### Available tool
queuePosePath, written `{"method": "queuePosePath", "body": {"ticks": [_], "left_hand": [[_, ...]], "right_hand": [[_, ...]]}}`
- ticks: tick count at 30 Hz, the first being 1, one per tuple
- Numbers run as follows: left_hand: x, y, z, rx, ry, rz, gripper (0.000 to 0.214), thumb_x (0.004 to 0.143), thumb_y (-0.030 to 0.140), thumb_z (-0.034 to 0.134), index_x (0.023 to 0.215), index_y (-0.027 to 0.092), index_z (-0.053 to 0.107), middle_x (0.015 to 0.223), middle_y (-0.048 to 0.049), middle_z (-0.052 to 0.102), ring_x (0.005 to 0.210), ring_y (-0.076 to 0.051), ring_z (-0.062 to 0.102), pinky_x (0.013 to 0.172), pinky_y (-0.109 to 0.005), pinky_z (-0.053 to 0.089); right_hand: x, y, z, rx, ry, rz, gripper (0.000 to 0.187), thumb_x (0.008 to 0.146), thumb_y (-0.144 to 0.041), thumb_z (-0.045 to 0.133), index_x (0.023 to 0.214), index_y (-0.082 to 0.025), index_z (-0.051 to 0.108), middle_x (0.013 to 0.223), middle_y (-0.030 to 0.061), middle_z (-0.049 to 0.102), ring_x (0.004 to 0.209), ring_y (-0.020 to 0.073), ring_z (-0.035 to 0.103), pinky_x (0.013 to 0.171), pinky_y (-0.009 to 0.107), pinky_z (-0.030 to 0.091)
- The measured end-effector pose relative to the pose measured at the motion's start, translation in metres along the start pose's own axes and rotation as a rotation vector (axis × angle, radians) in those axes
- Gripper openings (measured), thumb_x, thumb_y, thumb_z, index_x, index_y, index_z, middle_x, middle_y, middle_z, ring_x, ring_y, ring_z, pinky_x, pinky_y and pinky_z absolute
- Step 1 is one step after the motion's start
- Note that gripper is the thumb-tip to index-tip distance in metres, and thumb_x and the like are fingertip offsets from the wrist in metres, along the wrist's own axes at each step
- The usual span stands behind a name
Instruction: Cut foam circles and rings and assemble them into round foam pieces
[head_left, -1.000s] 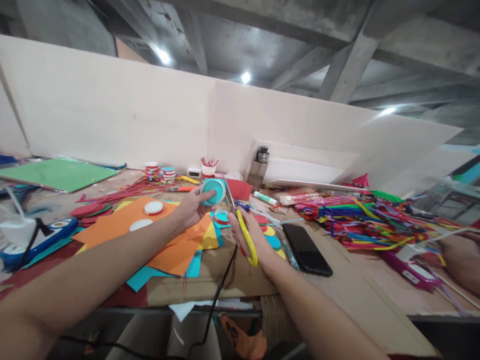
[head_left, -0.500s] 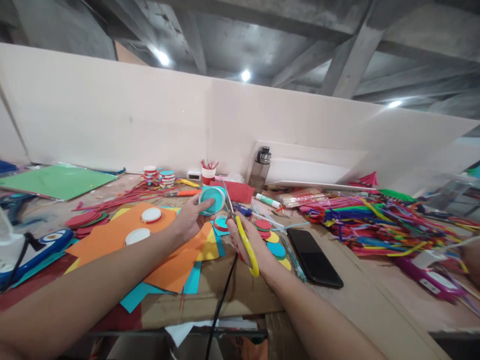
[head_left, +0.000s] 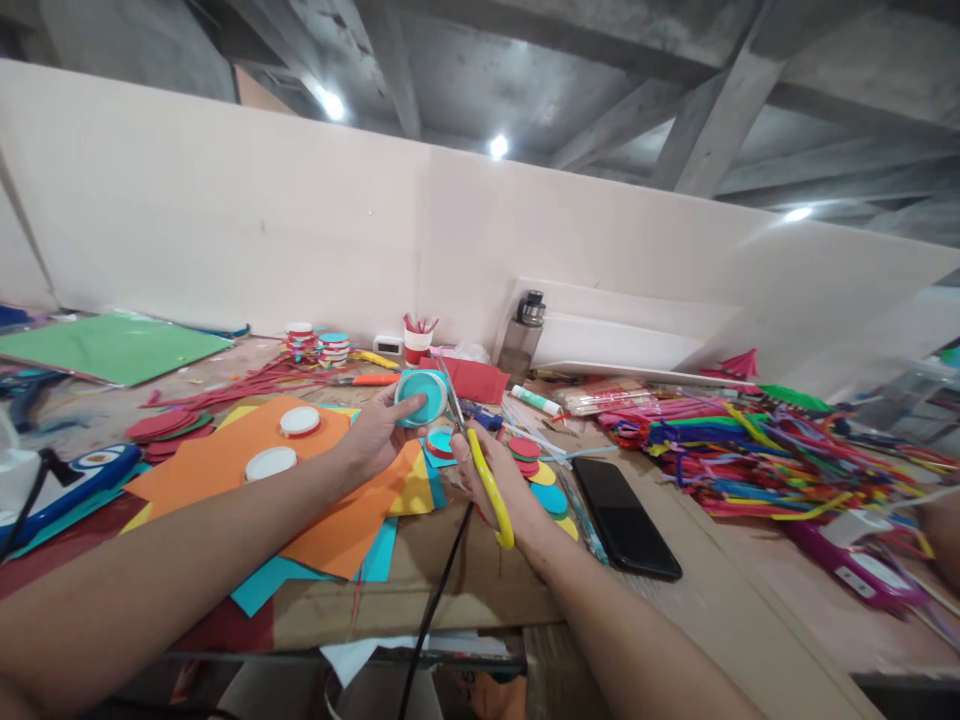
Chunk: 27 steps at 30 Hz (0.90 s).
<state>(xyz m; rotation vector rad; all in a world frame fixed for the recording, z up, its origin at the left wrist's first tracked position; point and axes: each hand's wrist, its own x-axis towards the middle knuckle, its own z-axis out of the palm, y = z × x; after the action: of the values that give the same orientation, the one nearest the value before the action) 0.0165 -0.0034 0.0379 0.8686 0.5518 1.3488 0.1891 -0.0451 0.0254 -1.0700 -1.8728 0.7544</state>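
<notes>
My left hand [head_left: 382, 430] pinches a white-rimmed round piece [head_left: 409, 412] together with turquoise paper [head_left: 405, 377], thumb pressed on its face. Some of the paper sticks out past the rim. In my right hand [head_left: 495, 475] are scissors [head_left: 489, 490] with yellow handles, blades pointing up and away along the right edge of the paper. Whether the blades touch the paper I cannot tell. Just beyond and below lies a small red-rimmed turquoise disc [head_left: 440, 442] on turquoise paper.
Orange sheets [head_left: 330, 530] carry white round lids [head_left: 300, 421] at left. Right of my hands lie coloured paper circles [head_left: 548, 499], a black phone [head_left: 626, 520] and a pile of pipe cleaners [head_left: 720, 450]. A bottle [head_left: 521, 338] and a glue stick [head_left: 535, 400] are farther back.
Both hands, with the round piece and the scissors, keep nearly the same pose. The view has shifted slightly.
</notes>
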Motion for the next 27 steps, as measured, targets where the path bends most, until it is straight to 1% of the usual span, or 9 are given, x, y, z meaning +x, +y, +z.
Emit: {"method": "queuePosePath", "body": {"ticks": [3, 7, 10, 16, 21, 27], "left_hand": [[0.000, 0.001, 0.000, 0.001, 0.013, -0.003, 0.028, 0.065, 0.019, 0.079, 0.089, 0.014, 0.065, 0.077, 0.0010, 0.064, 0.060, -0.007, 0.057, 0.047, -0.017, 0.049], [-0.001, 0.001, -0.001, 0.012, 0.006, 0.004, 0.027, 0.064, 0.020, 0.080, 0.086, 0.014, 0.064, 0.074, 0.0017, 0.063, 0.059, -0.007, 0.056, 0.046, -0.017, 0.048], [0.000, -0.001, -0.002, 0.020, 0.006, 0.015, 0.028, 0.065, 0.020, 0.080, 0.087, 0.014, 0.063, 0.074, 0.0017, 0.062, 0.059, -0.007, 0.055, 0.046, -0.016, 0.047], [0.001, -0.001, -0.004, 0.033, -0.003, 0.021, 0.031, 0.065, 0.021, 0.079, 0.090, 0.014, 0.064, 0.078, 0.0002, 0.063, 0.060, -0.007, 0.056, 0.046, -0.017, 0.047], [0.000, -0.001, -0.004, 0.038, -0.014, 0.026, 0.030, 0.065, 0.020, 0.079, 0.089, 0.014, 0.063, 0.079, 0.0000, 0.064, 0.060, -0.007, 0.056, 0.046, -0.016, 0.047], [0.002, -0.004, -0.007, 0.048, -0.034, 0.030, 0.029, 0.066, 0.021, 0.078, 0.090, 0.015, 0.063, 0.078, 0.0004, 0.063, 0.060, -0.007, 0.056, 0.045, -0.016, 0.047]], "right_hand": [[0.000, -0.001, 0.001, 0.025, 0.012, 0.039, 0.036, 0.089, -0.055, 0.042, 0.093, -0.020, 0.050, 0.066, -0.0040, 0.044, 0.054, 0.0089, 0.040, 0.048, 0.020, 0.035], [0.000, -0.003, 0.001, 0.038, 0.016, 0.063, 0.037, 0.088, -0.055, 0.044, 0.093, -0.019, 0.051, 0.063, -0.0042, 0.044, 0.053, 0.0089, 0.039, 0.047, 0.020, 0.033], [-0.001, -0.004, -0.001, 0.015, 0.027, 0.057, 0.034, 0.088, -0.053, 0.046, 0.088, -0.019, 0.051, 0.064, -0.0039, 0.044, 0.054, 0.0088, 0.038, 0.049, 0.020, 0.033], [-0.003, -0.001, -0.003, -0.043, -0.012, 0.087, 0.025, 0.088, -0.045, 0.050, 0.084, -0.021, 0.047, 0.063, -0.0045, 0.042, 0.053, 0.0085, 0.038, 0.047, 0.020, 0.030], [-0.003, 0.006, -0.001, -0.045, -0.008, 0.072, 0.025, 0.088, -0.045, 0.048, 0.085, -0.021, 0.048, 0.063, -0.0044, 0.041, 0.053, 0.0081, 0.037, 0.046, 0.019, 0.029], [-0.002, 0.002, -0.001, -0.015, 0.027, 0.045, 0.024, 0.087, -0.045, 0.049, 0.092, -0.021, 0.050, 0.064, -0.0043, 0.043, 0.052, 0.0080, 0.038, 0.045, 0.019, 0.031]]}}
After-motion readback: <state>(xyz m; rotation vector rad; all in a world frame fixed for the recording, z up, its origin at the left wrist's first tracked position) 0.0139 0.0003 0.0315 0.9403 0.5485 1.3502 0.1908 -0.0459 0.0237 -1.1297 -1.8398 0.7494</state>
